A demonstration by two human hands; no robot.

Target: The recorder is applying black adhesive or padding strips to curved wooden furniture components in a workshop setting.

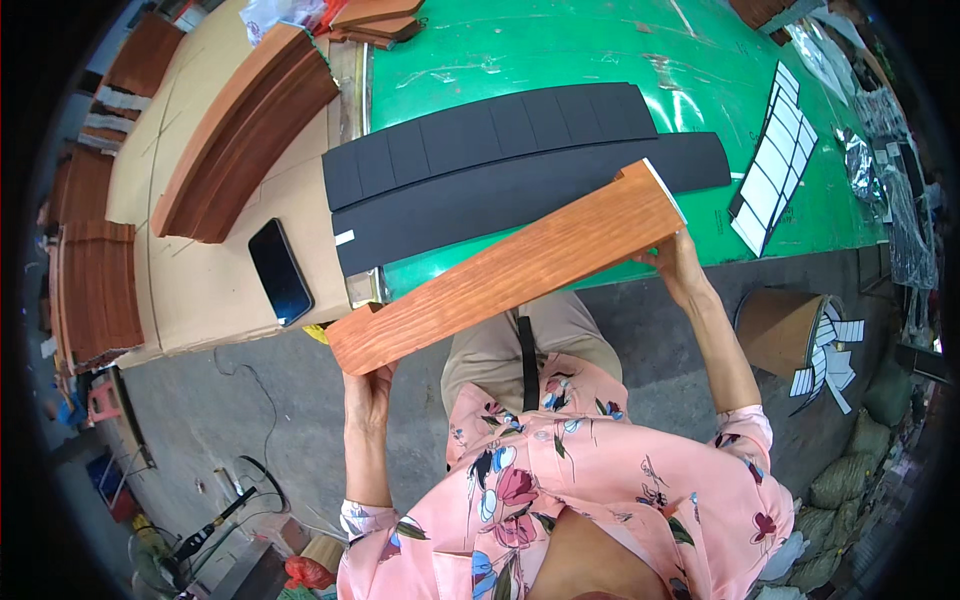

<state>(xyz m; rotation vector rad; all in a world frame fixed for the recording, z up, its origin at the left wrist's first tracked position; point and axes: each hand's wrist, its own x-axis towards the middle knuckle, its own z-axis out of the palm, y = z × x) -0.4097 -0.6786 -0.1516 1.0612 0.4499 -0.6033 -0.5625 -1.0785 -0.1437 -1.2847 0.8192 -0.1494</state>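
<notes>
I hold a long reddish-brown wooden board (510, 266) by its two ends, tilted up to the right, in front of a green table (560, 50). My left hand (368, 388) grips the lower left end from below. My right hand (676, 262) grips the upper right end near its white edge. Just behind the board, two long black foam strips (490, 135) lie side by side across the green table, the nearer one (520, 195) partly hidden by the board.
A stack of curved wooden boards (245, 130) rests on a cardboard-covered surface (205, 290) at left, with a black phone (279, 271) on it. Sheets of white stickers (775, 160) lie at the table's right. A round bin (785, 330) with paper scraps stands on the floor.
</notes>
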